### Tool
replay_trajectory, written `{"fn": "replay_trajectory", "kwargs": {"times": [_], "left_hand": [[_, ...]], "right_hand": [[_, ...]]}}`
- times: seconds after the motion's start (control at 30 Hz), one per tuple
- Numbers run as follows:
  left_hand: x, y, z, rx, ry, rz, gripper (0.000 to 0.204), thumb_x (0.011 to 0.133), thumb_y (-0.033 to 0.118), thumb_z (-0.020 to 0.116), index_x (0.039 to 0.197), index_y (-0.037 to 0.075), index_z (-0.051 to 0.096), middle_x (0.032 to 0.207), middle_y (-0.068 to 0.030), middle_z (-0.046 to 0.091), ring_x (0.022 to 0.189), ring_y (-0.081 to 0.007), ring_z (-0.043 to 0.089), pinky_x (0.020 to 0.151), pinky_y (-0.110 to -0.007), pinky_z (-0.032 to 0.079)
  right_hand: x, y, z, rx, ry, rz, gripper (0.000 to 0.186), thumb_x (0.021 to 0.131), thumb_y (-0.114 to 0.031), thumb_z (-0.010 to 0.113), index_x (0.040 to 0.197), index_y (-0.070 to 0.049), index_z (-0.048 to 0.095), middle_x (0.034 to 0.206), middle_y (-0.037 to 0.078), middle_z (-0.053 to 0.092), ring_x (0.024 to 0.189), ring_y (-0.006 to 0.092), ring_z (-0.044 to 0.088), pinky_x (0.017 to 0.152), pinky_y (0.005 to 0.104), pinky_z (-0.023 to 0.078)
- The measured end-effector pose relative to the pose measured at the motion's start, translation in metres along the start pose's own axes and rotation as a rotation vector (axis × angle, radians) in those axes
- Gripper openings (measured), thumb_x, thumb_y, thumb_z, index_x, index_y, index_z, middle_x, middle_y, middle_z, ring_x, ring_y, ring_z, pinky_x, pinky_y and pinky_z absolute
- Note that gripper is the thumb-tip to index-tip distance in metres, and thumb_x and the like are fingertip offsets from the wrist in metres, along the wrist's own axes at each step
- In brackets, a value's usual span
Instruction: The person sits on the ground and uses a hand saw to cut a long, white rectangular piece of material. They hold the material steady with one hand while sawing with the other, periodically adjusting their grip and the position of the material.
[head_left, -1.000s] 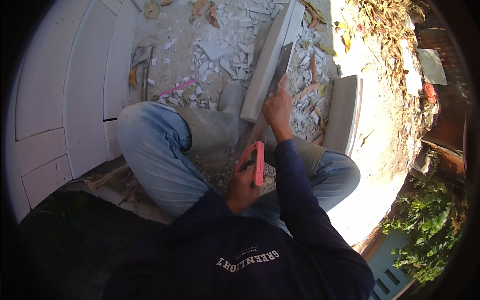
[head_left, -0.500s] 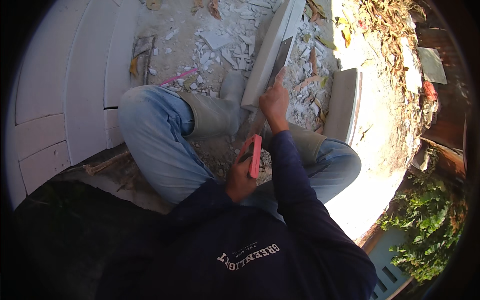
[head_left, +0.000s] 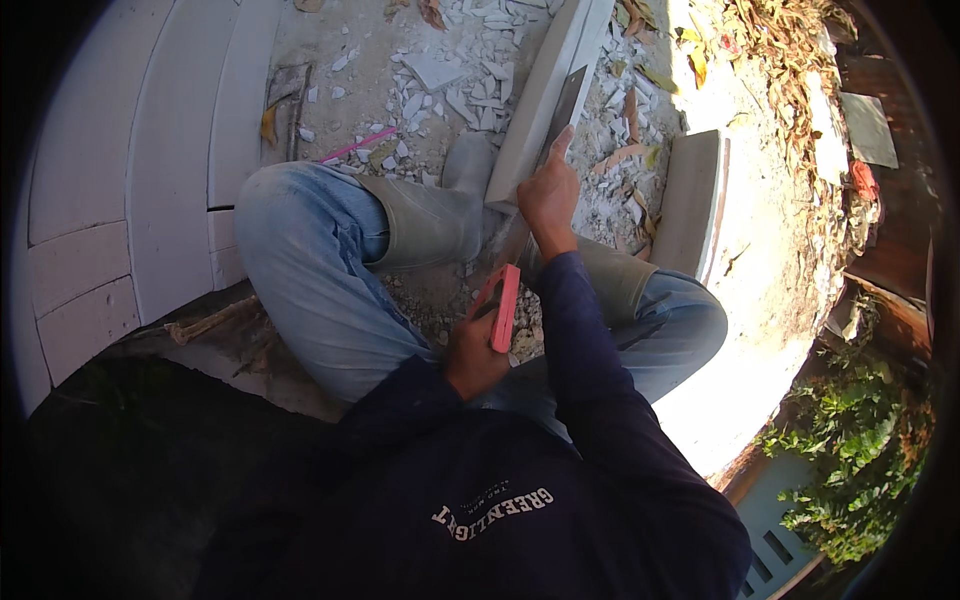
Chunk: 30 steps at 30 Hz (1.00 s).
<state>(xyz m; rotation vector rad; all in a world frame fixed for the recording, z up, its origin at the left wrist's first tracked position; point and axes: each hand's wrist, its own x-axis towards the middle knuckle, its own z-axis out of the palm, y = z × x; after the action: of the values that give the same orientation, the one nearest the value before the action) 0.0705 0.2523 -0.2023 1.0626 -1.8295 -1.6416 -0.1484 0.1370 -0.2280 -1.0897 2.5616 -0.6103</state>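
Note:
My left hand [head_left: 478,355] is closed round the red handle [head_left: 502,308] of a handsaw held low between my bent legs. The saw's long metal blade [head_left: 568,100] runs forward along a grey-white moulded length [head_left: 540,80] lying lengthwise on the rubble-strewn ground. My right hand [head_left: 548,190] grips at the blade beside that length, index finger stretched forward along it; the other fingertips are hidden. My jeans and rubber boots [head_left: 420,220] frame the saw on both sides.
White boards [head_left: 170,180] stand along the left. Broken white chips [head_left: 435,75] and a pink stick [head_left: 355,142] lie ahead. A shorter grey piece [head_left: 680,200] sits at the right, beside sunlit ground with dry leaves [head_left: 780,70]; a green plant [head_left: 850,440] is at lower right.
The whole scene has risen in the picture. Relative to the long piece, the saw and both hands have drawn slightly back toward my body. Both grips look much the same.

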Motion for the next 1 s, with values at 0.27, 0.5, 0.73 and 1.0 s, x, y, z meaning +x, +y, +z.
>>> {"fn": "replay_trajectory", "kwargs": {"times": [0.27,0.5,0.73,1.0], "left_hand": [[0.063,0.001,0.024,-0.014,-0.065,-0.109,0.015,0.081,-0.002,0.059,0.094,-0.001,0.066,0.084,-0.0234,0.066,0.085,-0.0438,0.066,0.073,-0.046,0.051],[0.006,-0.022,0.007,0.026,-0.076,-0.029,0.005,0.089,0.001,0.063,0.090,-0.001,0.067,0.073,-0.0120,0.065,0.070,-0.0179,0.065,0.068,-0.036,0.050],[0.052,-0.010,0.012,-0.084,-0.092,-0.071,0.011,0.085,0.002,0.060,0.093,-0.002,0.065,0.079,-0.0217,0.067,0.071,-0.0385,0.064,0.071,-0.042,0.051],[0.013,-0.010,0.011,0.011,-0.122,-0.159,0.022,0.084,0.004,0.061,0.104,0.001,0.068,0.082,-0.0236,0.068,0.080,-0.0433,0.068,0.072,-0.044,0.053]], "right_hand": [[0.067,0.020,0.002,-0.049,0.157,-0.122,0.094,0.074,0.003,0.061,0.154,0.015,0.014,0.077,0.029,0.067,0.070,0.0452,0.068,0.069,0.0510,0.054],[0.005,0.001,-0.007,0.009,0.054,0.010,0.096,0.075,-0.001,0.063,0.155,0.014,0.013,0.077,0.030,0.067,0.073,0.0452,0.068,0.069,0.0514,0.053],[0.047,0.013,-0.004,-0.062,0.095,0.003,0.097,0.077,-0.001,0.064,0.157,0.012,0.010,0.077,0.028,0.068,0.073,0.0436,0.069,0.068,0.0497,0.055],[0.005,0.009,0.000,-0.027,0.046,0.003,0.093,0.075,0.001,0.061,0.154,0.014,0.015,0.075,0.029,0.066,0.069,0.0436,0.067,0.067,0.0514,0.053]]}}
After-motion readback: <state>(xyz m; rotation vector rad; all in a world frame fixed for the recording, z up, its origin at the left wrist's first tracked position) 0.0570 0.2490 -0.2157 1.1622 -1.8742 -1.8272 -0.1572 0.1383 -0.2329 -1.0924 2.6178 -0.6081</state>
